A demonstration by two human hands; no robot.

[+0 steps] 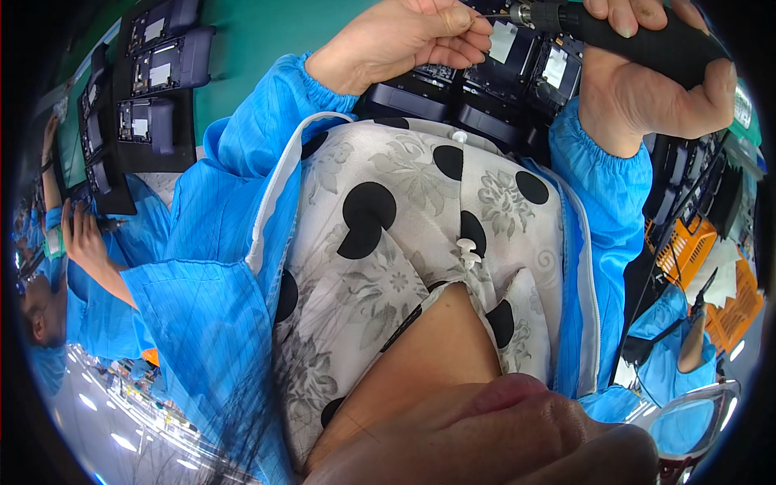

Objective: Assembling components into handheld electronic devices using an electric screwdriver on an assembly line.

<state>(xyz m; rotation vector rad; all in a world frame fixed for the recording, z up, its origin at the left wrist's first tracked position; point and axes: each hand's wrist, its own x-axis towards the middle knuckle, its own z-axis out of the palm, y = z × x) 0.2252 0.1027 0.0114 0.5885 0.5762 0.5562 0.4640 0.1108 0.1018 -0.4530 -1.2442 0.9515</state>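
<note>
My right hand [647,93] is wrapped round the thick black handle of an electric screwdriver [647,40], which lies crosswise with its metal chuck pointing left. The thin bit reaches to the fingertips of my left hand [416,36]. There the thumb and forefinger are pinched together at the bit's tip, the other fingers curled below; whatever they hold is too small to make out. Under and between my hands stand several dark open device housings [493,81] with white rectangular patches inside, partly hidden by my hands and clothing.
More dark housings [166,65] sit on black pads at the left of the green work surface [250,32]. A co-worker's hand [85,242] holds a tool at the far left. Orange baskets [687,250], a dark cable and another person in blue are at the right.
</note>
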